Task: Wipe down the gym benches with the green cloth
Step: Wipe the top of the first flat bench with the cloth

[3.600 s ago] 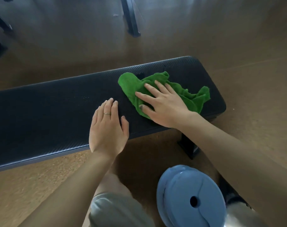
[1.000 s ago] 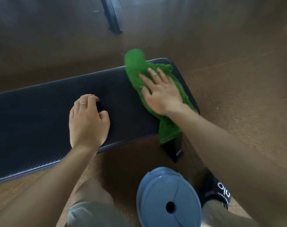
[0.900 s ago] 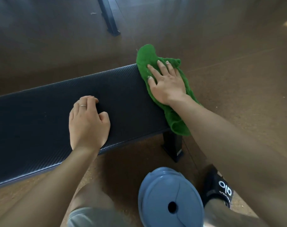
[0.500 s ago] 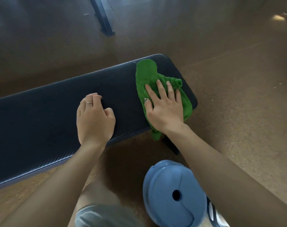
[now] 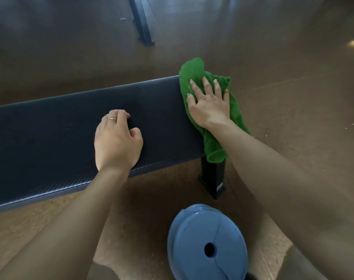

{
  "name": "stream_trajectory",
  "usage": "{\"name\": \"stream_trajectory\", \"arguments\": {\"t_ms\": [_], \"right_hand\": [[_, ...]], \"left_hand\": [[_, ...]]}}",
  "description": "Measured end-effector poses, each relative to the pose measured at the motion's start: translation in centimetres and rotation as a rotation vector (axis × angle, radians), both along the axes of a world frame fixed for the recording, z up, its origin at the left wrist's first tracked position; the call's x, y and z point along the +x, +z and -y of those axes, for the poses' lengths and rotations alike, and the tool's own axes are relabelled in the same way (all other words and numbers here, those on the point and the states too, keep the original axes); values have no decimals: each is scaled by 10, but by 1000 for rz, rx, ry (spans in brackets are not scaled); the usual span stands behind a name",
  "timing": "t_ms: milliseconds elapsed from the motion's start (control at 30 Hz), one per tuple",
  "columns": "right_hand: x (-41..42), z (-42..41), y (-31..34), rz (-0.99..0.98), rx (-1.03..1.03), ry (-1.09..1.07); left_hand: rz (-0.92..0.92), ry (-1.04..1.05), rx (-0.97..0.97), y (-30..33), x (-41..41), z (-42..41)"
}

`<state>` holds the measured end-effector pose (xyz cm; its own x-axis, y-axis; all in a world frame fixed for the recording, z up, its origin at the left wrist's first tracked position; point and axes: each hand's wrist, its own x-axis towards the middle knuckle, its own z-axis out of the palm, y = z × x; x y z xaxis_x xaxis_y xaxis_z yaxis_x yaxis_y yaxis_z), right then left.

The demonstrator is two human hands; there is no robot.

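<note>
Pressing flat on the green cloth point(image 5: 210, 126), the right hand point(image 5: 209, 107) had its fingers spread and straight, holding the cloth over the right end of the dark padded bench point(image 5: 61, 128), where the cloth draped off the far corner and down over the near edge in front of the bench leg point(image 5: 212, 176). The left hand point(image 5: 117, 140) rested on the middle of the pad, fingers curled under and holding nothing, a ring point(image 5: 112, 118) on one finger. To my eye the end of the bench was the step in hand, and doing it well called for keeping the palm weight even, carrying the cloth round the corner and side edge, and bracing with the other hand so the bench did not shift. I counted one cloth, one bench in reach, two hands, one blue weight plate point(image 5: 207, 243) on the floor near the person's legs, and one dark leg of other equipment point(image 5: 140, 21) farther off.
</note>
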<state>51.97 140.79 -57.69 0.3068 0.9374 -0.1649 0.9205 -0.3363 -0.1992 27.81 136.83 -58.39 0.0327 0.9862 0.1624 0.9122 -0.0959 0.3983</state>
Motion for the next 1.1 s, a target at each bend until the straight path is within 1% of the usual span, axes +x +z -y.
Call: {"name": "stream_trajectory", "arguments": {"t_ms": [100, 200, 333, 467, 533, 633, 700, 767, 867, 967, 1033, 1100], "right_hand": [[-26, 51, -5, -11, 39, 15], [-37, 82, -8, 6, 45, 109], [-1, 49, -7, 13, 46, 213], [28, 2, -6, -31, 23, 92], [22, 4, -5, -43, 17, 42], [-3, 51, -8, -15, 47, 17], [-19, 86, -10, 1, 96, 52], [-20, 98, -12, 12, 78, 115], [5, 74, -8, 28, 45, 190], [27, 32, -2, 15, 6, 142], [22, 18, -4, 39, 10, 88], [0, 20, -7, 55, 28, 104]], "left_hand": [[-7, 20, -2, 1, 2, 0], [-15, 45, -12, 3, 4, 1], [11, 75, -18, 4, 6, 3], [13, 104, 1, 2, 6, 3], [11, 98, 10, 1, 6, 2], [-3, 97, 12, 1, 6, 2], [0, 88, 16, 3, 5, 2], [5, 88, 15, 2, 5, 2], [11, 87, 7, 2, 5, 2], [5, 92, 20, 1, 5, 0], [-13, 92, 27, 0, 6, -1], [-24, 99, 35, -1, 7, -1]]}}
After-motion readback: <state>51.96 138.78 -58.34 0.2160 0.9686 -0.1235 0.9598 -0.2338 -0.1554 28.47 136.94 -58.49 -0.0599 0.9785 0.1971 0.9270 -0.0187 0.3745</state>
